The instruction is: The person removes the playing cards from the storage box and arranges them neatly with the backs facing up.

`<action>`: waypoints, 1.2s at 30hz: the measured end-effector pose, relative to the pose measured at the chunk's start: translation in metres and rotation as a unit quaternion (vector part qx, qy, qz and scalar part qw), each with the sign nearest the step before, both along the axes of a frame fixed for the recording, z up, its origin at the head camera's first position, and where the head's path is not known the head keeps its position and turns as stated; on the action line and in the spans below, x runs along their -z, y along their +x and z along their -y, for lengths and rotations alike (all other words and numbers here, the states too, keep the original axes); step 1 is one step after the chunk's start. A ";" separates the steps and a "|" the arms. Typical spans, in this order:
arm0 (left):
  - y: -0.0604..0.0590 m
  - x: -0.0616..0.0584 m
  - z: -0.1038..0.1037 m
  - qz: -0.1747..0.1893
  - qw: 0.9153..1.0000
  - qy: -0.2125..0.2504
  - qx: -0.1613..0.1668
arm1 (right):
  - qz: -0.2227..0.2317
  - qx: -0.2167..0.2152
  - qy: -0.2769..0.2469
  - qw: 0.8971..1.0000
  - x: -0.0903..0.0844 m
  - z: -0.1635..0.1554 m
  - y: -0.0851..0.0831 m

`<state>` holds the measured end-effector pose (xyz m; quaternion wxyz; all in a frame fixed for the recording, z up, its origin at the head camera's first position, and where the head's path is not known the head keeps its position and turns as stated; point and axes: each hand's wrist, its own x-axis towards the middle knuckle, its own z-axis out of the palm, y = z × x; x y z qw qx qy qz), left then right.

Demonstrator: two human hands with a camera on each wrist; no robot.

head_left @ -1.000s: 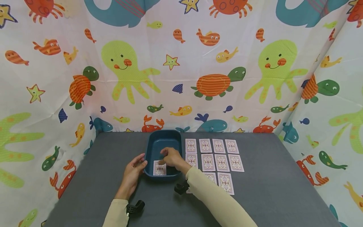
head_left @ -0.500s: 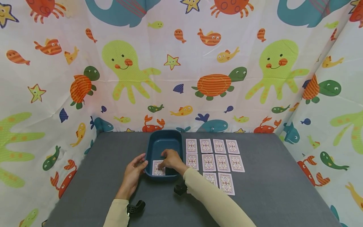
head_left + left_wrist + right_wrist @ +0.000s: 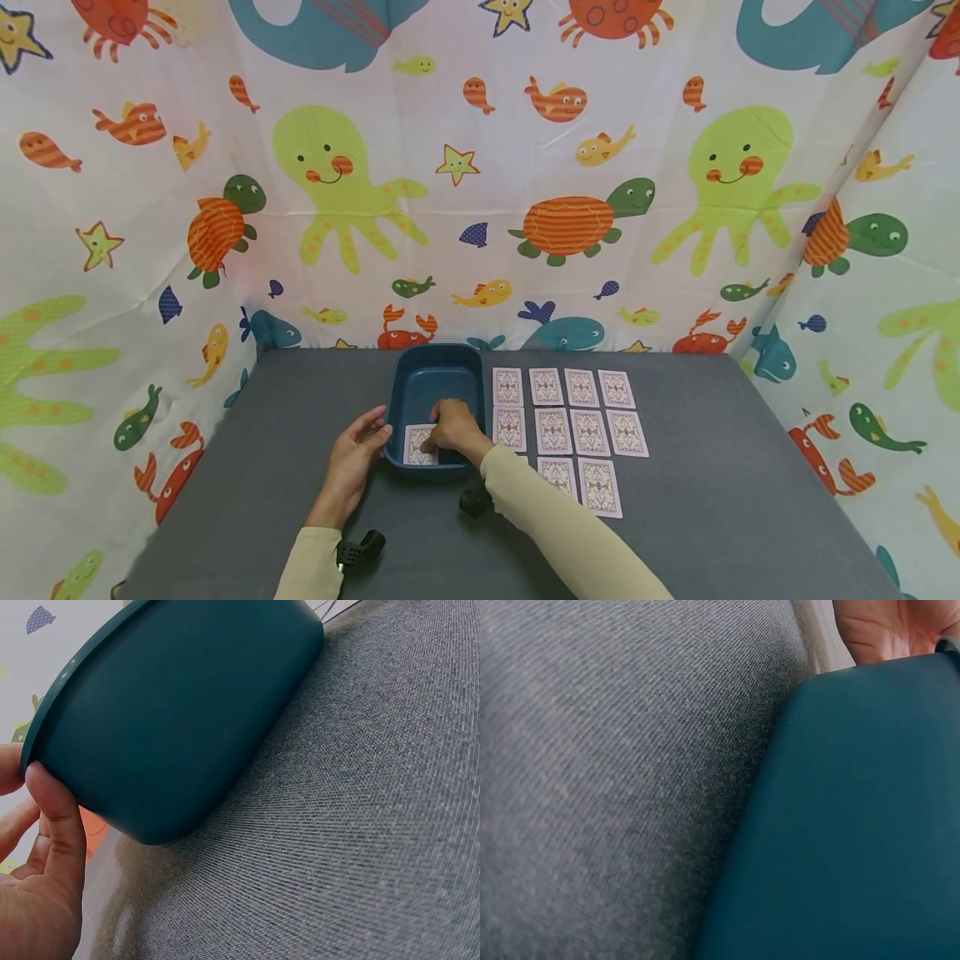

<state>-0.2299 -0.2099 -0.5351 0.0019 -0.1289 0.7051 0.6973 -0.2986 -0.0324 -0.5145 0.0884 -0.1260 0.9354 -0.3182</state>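
A dark teal tub (image 3: pixel 435 385) stands on the grey table (image 3: pixel 675 517). My left hand (image 3: pixel 358 454) grips its near left corner, with the thumb over the rim. In the left wrist view the fingers (image 3: pixel 56 825) lie against the tub's outer wall (image 3: pixel 172 720). My right hand (image 3: pixel 452 425) reaches down into the tub, its curled fingers pinching the right edge of a face-down playing card (image 3: pixel 417 444) that lies on the tub floor. The right wrist view shows only the tub's wall (image 3: pixel 855 825), the cloth and a bit of hand (image 3: pixel 885 626).
Several face-down cards (image 3: pixel 570 421) lie in rows on the table, right of the tub. Black wrist mounts (image 3: pixel 360 548) (image 3: pixel 475 500) sit under both cream sleeves. A sea-animal curtain (image 3: pixel 480 167) closes off the back and both sides.
My right hand has sunk lower into the tub and drawn slightly nearer, bringing the card down flat on the floor. The left hand has stayed on the tub's corner.
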 end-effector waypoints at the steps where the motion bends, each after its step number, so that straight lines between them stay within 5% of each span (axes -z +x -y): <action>1: 0.000 0.000 0.000 -0.001 1.000 0.002 0.000 | -0.002 -0.002 0.003 1.000 0.000 0.000 0.000; 36: 0.000 0.000 0.000 -0.005 1.000 0.009 -0.007 | 0.068 0.019 -0.117 0.991 -0.005 -0.002 0.005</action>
